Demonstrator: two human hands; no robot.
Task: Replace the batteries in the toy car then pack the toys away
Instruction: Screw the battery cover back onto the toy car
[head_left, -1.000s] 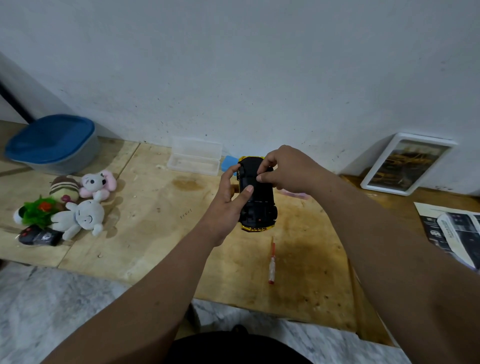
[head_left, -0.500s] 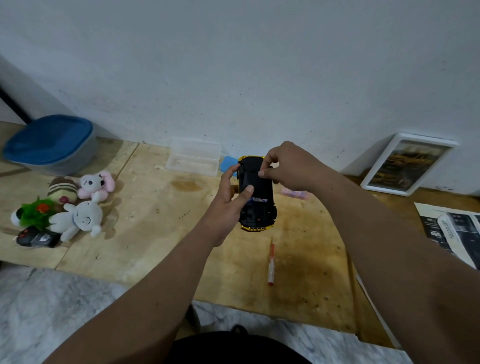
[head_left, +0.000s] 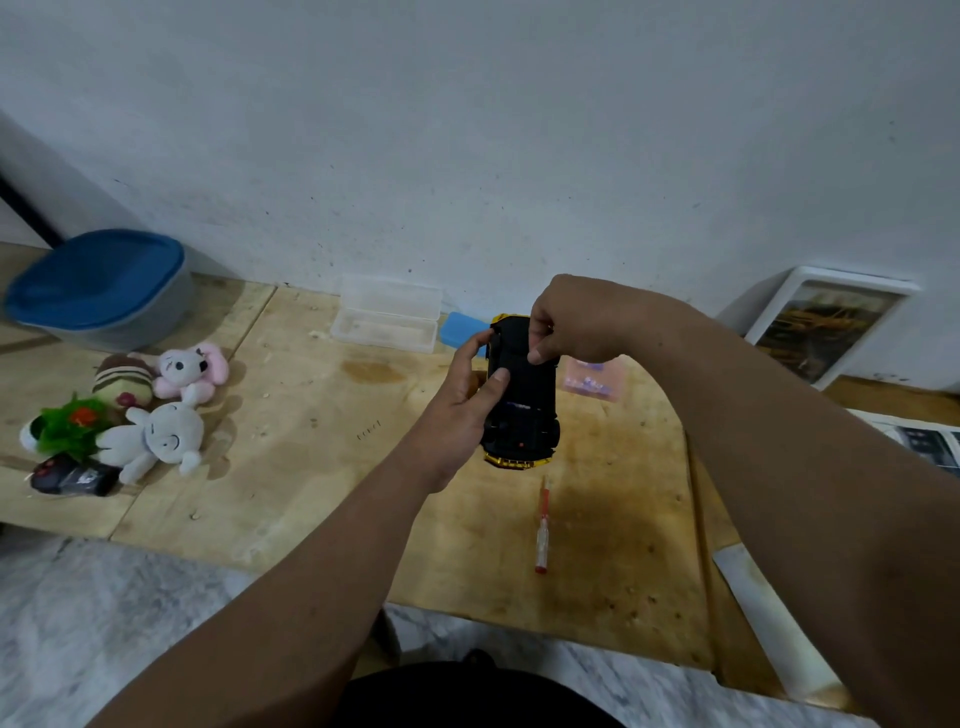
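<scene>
Your left hand (head_left: 457, 410) grips the upturned toy car (head_left: 522, 400) above the bench (head_left: 291, 467); right hand (head_left: 576, 322) fingers (head_left: 537, 356) pinch its underside. Screwdriver (head_left: 542, 525) lies below them, plush toys (head_left: 156, 415) far left.

We face a plain white plastered wall (head_left: 467, 130), scuffed and speckled with small dark marks. Below it lie pale, stained plywood boards (head_left: 291, 467) laid side by side on a grey-veined marble floor (head_left: 93, 623). A dark diagonal bar (head_left: 26, 208) crosses the wall at the far left. A white-framed picture (head_left: 826, 327) leans against the wall at the boards' far right corner. The light is soft and even.
</scene>
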